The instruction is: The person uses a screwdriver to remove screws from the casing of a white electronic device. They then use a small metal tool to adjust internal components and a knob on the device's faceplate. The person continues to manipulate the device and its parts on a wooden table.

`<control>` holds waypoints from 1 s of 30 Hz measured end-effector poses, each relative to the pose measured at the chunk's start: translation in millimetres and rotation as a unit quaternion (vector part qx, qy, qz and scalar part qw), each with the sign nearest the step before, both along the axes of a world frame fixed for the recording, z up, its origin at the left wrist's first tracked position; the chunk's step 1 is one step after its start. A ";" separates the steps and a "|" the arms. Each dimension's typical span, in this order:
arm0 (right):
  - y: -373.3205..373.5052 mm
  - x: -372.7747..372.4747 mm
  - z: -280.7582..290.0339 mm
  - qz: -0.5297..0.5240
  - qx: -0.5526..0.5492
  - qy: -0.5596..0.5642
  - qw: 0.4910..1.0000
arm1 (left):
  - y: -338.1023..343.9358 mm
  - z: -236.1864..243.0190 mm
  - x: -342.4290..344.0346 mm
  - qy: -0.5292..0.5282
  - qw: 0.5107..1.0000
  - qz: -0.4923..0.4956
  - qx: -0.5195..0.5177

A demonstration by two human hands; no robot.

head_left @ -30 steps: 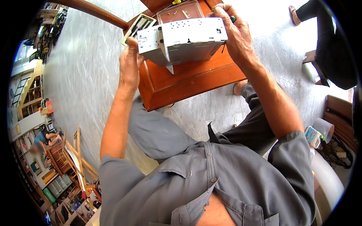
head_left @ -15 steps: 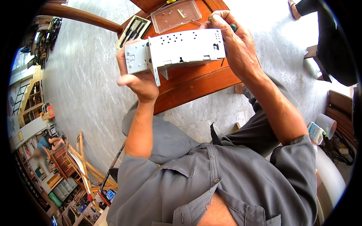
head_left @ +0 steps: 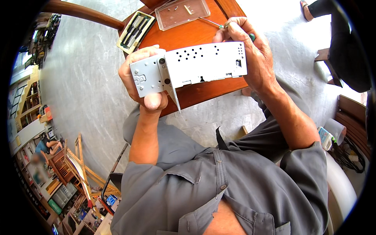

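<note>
A white metal housing [head_left: 207, 64] with rows of small holes and an angled bracket plate [head_left: 168, 74] is held up above an orange-brown wooden table [head_left: 190, 96]. My left hand [head_left: 154, 102] is closed round its left end, thumb on the near side. In my right hand [head_left: 258, 60] is a screwdriver [head_left: 212, 22], its thin shaft pointing up and left, with green showing by the fingers. That hand is at the housing's right end; whether it also grips the housing is hidden.
On the table lie a clear shallow tray [head_left: 163, 27] with small parts and a case of dark-handled tools [head_left: 137, 32]. A wooden bar [head_left: 86, 13] crosses the upper left. Another person's dark-clothed leg [head_left: 346, 51] is at right. Wooden frames [head_left: 84, 168] and cluttered shelves stand at left.
The housing has moved nearer and slightly right, and has turned a little. My left thumb now lies over its near edge. More of the screwdriver's shaft shows.
</note>
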State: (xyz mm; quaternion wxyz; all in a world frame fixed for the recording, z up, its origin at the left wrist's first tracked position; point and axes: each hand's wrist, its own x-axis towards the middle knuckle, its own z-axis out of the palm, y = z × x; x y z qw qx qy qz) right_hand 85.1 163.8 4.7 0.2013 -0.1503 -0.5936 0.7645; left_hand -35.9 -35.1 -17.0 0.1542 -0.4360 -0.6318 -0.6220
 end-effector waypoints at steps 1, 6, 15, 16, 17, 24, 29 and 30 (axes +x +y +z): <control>1.5 0.8 -0.8 0.002 -0.006 0.001 1.000 | -0.2 -0.2 -0.6 0.011 1.000 -0.004 0.001; 2.4 5.7 -3.5 0.009 -0.006 0.007 1.000 | -5.1 -4.8 -7.2 0.046 0.997 -0.053 0.016; 6.1 11.5 -10.9 0.042 -0.048 0.011 0.998 | -5.3 2.9 3.4 0.071 0.996 -0.056 -0.015; 5.0 11.2 -10.3 0.041 -0.044 0.010 0.998 | -5.0 -0.4 0.9 0.074 0.995 -0.064 0.002; 4.1 10.8 -9.9 0.040 -0.039 0.009 0.998 | -5.4 -1.3 0.2 0.075 0.995 -0.070 0.009; 5.1 11.8 -8.9 0.040 -0.024 0.010 0.999 | -7.2 0.4 -0.1 0.066 0.995 -0.070 -0.012; 1.5 10.6 -7.4 0.031 -0.008 0.006 0.999 | -3.1 -0.6 1.5 0.054 0.997 -0.051 0.005; 1.0 10.7 -6.9 0.027 0.007 0.005 1.000 | -2.4 -0.4 1.9 0.050 0.998 -0.046 0.008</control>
